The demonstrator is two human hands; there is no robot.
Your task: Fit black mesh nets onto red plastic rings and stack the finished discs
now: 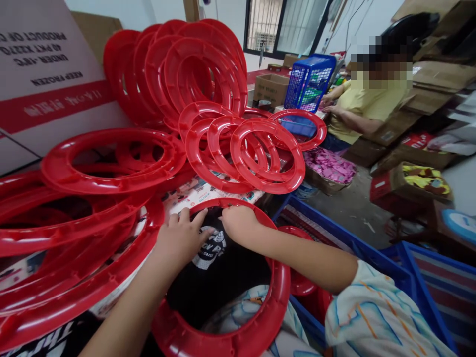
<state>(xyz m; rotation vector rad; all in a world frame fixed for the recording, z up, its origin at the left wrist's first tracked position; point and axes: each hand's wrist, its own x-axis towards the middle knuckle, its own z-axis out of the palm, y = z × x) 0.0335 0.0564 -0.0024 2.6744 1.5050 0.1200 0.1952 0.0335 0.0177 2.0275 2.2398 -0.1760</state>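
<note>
A large red plastic ring (279, 297) lies tilted over my lap, on black cloth (230, 270) with a white printed emblem. My left hand (182, 233) rests at the ring's far left rim, fingers spread and pointing toward its top edge. Close beside it, my right hand (240, 224) is closed in a fist against the far rim. Its fingertips are turned away, so whatever it grips there is hidden. Beyond both hands, several loose red rings (267, 181) overlap on a table with a patterned cover (199, 194).
More red rings (111, 186) pile up at left, and others stand stacked (186, 54) behind. Blue crates (357, 238) are at my right. A co-worker in a yellow shirt (372, 101) works near a blue basket (308, 82). A box of pink pieces (329, 166) stands on the floor.
</note>
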